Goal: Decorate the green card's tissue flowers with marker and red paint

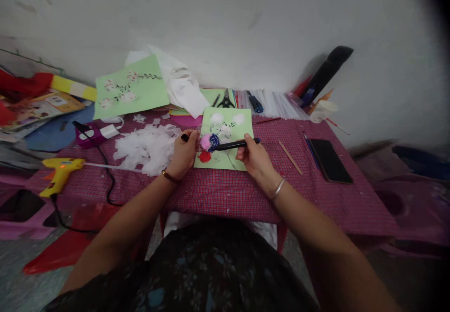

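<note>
My right hand [255, 157] is closed around a black pen-like tool [232, 145] with a blue rear end. Its tip meets a dark blue paint blob [213, 141]. Beside that are a pink paint blob [206, 142] and a red one [205, 156], seemingly on a clear palette. My left hand [184, 152] has its fingers closed at the palette's left edge; a small black round thing [184, 137] shows at those fingers. Beneath lies a light green card [244, 127] with white flower puffs and small dark leaves.
White paper scraps [147, 145] are heaped left of the card. A yellow glue gun [59, 174] with its cord lies farther left. Behind stands a finished-looking green card [131, 87]. To the right are a wooden stick [290, 157] and a black phone [330, 159].
</note>
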Demonstrator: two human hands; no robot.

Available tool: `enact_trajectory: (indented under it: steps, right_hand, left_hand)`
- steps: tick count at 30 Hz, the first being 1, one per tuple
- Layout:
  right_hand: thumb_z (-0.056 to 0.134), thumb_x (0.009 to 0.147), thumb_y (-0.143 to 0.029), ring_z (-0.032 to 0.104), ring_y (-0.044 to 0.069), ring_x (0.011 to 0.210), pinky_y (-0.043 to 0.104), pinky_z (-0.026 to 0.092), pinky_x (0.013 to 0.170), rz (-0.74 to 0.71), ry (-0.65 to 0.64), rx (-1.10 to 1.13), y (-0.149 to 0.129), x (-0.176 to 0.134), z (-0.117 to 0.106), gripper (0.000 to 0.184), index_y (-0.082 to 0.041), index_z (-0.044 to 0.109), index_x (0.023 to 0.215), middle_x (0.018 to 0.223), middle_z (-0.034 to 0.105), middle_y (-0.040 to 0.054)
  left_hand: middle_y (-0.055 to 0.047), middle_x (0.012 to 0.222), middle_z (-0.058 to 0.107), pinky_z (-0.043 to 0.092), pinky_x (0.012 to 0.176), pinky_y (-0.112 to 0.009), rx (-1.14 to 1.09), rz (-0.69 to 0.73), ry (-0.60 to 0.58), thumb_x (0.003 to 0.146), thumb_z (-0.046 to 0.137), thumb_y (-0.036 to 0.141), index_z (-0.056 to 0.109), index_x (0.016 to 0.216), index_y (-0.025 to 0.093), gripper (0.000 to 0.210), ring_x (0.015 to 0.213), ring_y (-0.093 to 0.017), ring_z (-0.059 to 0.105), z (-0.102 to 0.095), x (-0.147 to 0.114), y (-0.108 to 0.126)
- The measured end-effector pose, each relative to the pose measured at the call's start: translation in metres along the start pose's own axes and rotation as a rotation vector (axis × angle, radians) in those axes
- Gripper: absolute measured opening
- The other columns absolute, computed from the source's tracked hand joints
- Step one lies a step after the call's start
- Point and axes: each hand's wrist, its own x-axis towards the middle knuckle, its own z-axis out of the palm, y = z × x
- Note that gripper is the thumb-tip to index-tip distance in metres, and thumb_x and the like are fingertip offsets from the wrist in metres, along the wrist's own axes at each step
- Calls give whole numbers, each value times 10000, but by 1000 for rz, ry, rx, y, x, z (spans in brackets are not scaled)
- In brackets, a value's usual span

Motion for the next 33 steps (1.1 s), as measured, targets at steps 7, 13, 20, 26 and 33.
enact_trajectory:
  steps: [7,13,20,26,33]
  right_hand:
    - [579,855,-548,420,89,397,270,441,481,-25,-76,8,-7,10,-15,369,-229,501,687,469,502,-45]
    - [569,829,-415,407,92,420,262,418,513,-236,28,23,-23,21,-33,206,-213,600,798,481,463,-70]
    - [578,759,-330,498,110,491,298,535,642,-165,-99,-7,-27,25,-60,121,-227,566,822,547,528,-57]
    - [631,720,-326,460,104,442,328,579,659,-75,-161,-83,-17,23,-74,133,-232,557,778,483,523,-79]
    - [631,697,-318,483,107,437,257,499,537,-138,-133,-163,-6,23,-68,116,-224,584,746,471,550,-65]
  left_hand:
    - [31,605,520,357,460,-191,14,-14,58,826,651,218,605,700,174,141,514,-74,447,-6,6,4]
    - [46,591,515,299,377,-188,-43,-52,165,839,619,228,584,738,182,117,450,-68,425,-22,20,15]
    - [46,601,532,264,358,-178,-103,-138,134,839,585,150,549,710,183,138,435,-54,435,-17,21,16]
    - [42,576,538,327,386,-192,-62,-250,23,824,615,163,575,725,166,107,435,-72,470,-9,14,7]
    - [42,602,575,349,401,-185,21,-270,14,789,658,198,602,771,161,69,454,-78,501,-11,15,-4]
